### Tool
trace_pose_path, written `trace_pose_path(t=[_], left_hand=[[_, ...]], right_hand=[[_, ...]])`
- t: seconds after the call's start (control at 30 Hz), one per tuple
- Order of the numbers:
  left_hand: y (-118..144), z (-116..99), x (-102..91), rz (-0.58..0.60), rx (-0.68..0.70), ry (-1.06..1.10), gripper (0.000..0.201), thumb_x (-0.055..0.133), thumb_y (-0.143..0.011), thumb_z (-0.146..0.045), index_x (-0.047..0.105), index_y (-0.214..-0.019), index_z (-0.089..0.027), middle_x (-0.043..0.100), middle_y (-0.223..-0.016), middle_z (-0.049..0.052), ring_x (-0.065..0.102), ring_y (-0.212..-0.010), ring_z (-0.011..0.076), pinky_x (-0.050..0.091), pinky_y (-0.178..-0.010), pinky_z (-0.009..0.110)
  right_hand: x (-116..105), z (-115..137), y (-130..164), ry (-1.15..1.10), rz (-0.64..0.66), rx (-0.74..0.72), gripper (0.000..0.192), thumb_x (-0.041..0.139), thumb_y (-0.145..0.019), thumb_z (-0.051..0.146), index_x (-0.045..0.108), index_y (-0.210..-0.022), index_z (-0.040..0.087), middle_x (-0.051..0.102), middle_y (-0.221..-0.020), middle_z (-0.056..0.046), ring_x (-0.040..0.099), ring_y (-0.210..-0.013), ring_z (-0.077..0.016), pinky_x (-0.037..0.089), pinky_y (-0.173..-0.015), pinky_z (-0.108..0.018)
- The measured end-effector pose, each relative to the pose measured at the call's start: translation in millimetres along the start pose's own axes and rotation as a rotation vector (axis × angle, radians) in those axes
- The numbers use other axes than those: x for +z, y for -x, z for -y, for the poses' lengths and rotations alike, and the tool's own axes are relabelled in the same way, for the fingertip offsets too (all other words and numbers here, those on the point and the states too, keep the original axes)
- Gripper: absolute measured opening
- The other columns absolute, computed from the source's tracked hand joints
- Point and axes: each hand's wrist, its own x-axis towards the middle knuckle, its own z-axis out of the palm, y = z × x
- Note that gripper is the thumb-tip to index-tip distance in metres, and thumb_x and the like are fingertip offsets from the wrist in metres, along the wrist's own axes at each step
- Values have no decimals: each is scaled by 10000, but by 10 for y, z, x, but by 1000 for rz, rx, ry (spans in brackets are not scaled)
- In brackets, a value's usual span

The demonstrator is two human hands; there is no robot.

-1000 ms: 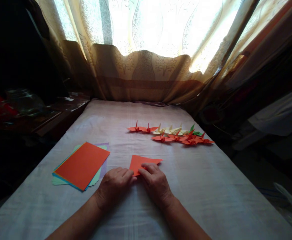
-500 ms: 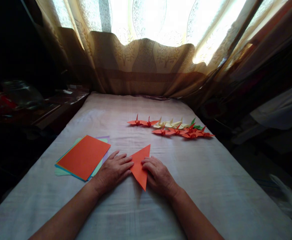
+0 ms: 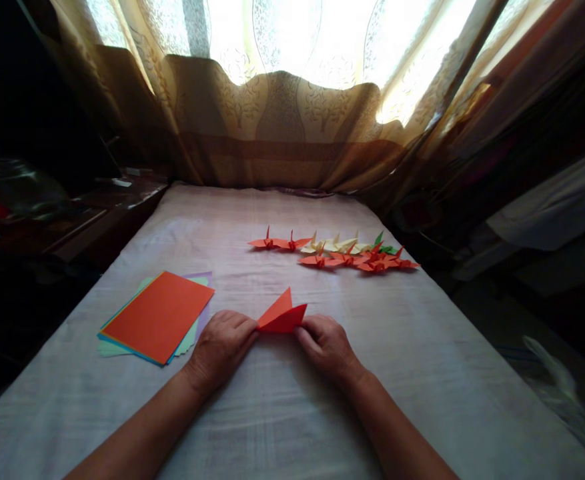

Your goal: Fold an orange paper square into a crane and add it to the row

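Observation:
Between my hands is an orange sheet of origami paper [image 3: 282, 319], its near half bent up so that two pointed flaps stand apart in a V. My left hand [image 3: 226, 340] pinches its left corner between thumb and fingers. On the other side, my right hand [image 3: 329, 347] grips the right end, thumb toward me. Left of my left hand lies a stack of coloured paper [image 3: 159, 317], orange on top, with blue, light green and purple edges showing beneath. Beyond my hands, several folded paper cranes [image 3: 321, 260] in orange, cream and green sit in rows.
A pale checked cloth [image 3: 272, 413] covers the table. Patterned curtains [image 3: 282, 113] hang at the far edge before a bright window. On the left, a dark side surface holds a glass jar [image 3: 19, 187]. Pale fabric [image 3: 547, 200] hangs on the right.
The orange paper lay flat as a triangle under my fingers. Now its near point is lifted up and away from me, and both hands have closed on its ends. The view has shifted slightly.

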Motion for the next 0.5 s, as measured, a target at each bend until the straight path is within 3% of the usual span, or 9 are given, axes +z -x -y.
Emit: trace_pose_path(t=[0.23,0.37,0.5], left_hand=[[3,19,98,-67,-113,45,294,458,-987,-294,588,-1218,-166,694,-928,78,636,-834,222,513,-762,364],[-16,-62,71,-92,-68,-40,341,462,-966,-236,580,-1284,-207,665,-1131,110,612,-1029,260,503,-886,420],[-31,-232,72,-84,86,-87,414,467,-964,-264,530,-1363,-173,533,-1427,108,423,-1355,290,349,-1113,463]], right_hand=[[101,103,-221,72,-51,404,138,567,-876,303,688,-865,237,706,-706,13,632,-644,-151,354,-588,-233],[151,138,-234,186,-85,422,128,567,-875,285,676,-829,236,709,-717,8,635,-661,-154,326,-593,-239],[200,139,-189,228,-106,367,142,546,-887,280,663,-829,225,710,-736,1,633,-663,-151,328,-612,-243]])
